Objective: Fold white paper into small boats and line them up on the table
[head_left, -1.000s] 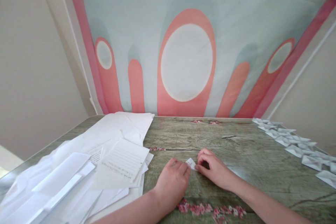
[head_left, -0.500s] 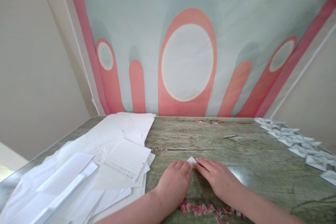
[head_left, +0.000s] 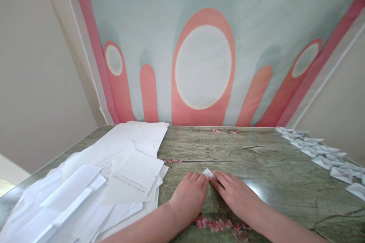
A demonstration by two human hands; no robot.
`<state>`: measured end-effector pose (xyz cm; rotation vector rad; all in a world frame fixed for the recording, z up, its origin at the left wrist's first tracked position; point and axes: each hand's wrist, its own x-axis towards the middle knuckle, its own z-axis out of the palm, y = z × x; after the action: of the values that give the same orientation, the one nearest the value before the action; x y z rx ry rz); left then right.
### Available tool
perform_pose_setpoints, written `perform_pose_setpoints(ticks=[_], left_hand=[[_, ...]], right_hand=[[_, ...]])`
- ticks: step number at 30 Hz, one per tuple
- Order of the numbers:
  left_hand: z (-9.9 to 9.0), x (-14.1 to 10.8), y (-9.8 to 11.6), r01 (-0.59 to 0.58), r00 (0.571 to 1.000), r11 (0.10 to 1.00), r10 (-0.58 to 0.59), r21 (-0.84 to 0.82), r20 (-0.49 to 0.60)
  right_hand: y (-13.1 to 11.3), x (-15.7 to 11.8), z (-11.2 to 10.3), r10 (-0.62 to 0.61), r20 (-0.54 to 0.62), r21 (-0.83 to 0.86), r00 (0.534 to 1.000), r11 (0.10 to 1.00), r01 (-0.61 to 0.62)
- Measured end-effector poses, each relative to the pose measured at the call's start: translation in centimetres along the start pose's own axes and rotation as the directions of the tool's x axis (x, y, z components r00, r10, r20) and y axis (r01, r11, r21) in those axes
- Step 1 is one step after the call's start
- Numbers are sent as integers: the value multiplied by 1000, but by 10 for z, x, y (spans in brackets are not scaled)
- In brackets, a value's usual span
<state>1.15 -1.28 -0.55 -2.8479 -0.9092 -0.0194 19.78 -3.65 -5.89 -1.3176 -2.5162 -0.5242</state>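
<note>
Left hand (head_left: 190, 196) and right hand (head_left: 236, 193) seemingly steadied the small paper (head_left: 207, 172); whether either grip pinched it, I couldn't tell.

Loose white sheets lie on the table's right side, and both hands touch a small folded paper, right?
Wrong side: the head view shows the loose white sheets on the left of the table. The left hand and right hand touch the small folded paper.

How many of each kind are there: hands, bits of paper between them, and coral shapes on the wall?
Hands, left hand and right hand: 2
Small paper at the fingers: 1
Coral shapes with a pale oval: 3
Plain coral shapes: 2
Total: 8
Left out: the overlapping paper pile.
</note>
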Motion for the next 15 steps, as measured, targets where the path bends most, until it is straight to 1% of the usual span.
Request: perform_pose_setpoints(ticks=[5, 9, 12, 15], left_hand=[[-1, 1, -1, -9, 1000, 1000, 9, -5, 11], [-4, 3, -1, -16, 1000, 1000, 16, 12, 14], [-4, 3, 0, -9, 1000, 999, 9, 32, -2], [-3, 3, 2, 2, 1000, 999, -2, 43, -10]], right_hand=[[1, 4, -5, 16, 7, 66, 1000, 998, -17], [4, 8, -12, -1, 58, 51, 998, 999, -2], [7, 10, -15, -19, 69, 50, 997, 999, 16], [11, 9, -17, -6, 88, 62, 996, 998, 0]])
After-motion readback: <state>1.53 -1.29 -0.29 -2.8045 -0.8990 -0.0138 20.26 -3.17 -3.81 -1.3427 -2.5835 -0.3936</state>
